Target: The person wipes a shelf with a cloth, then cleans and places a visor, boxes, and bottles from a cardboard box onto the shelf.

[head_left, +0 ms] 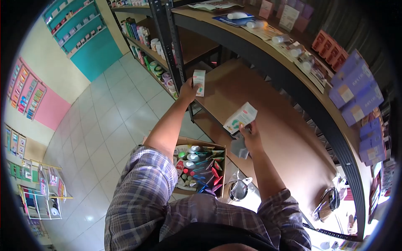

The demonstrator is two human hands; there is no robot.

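"Over a wide brown shelf [289, 134], what are the person's two hands doing?"

"Each grasps a small white carton with green print. The left hand [188, 91] grips the left carton [199, 83] roughly upright, near a black post [176, 48]. The right hand [251, 137] holds the right carton [240, 118] tilted, near the shelf's front edge. I cannot tell whether either carton touches the shelf."

"What could go wrong?"

"The tilted carton looks likelier to fall: the fingers seem to hold it toward its lower end, so a loose pinch could let it slip, perhaps to the tiled floor [100, 138]. The left carton could bump the post if that wrist swings carelessly."

"And what is around, or in the way?"

"An open cardboard box [225, 167], packed with bottles and packets, sits close before the person's body and could hamper a step nearer. An upper shelf [197, 17] overhangs the brown one, limiting the reach from above; lavender boxes [354, 83] stand along its right. Just below the right hand is something grey and translucent [240, 149], too unclear to name."
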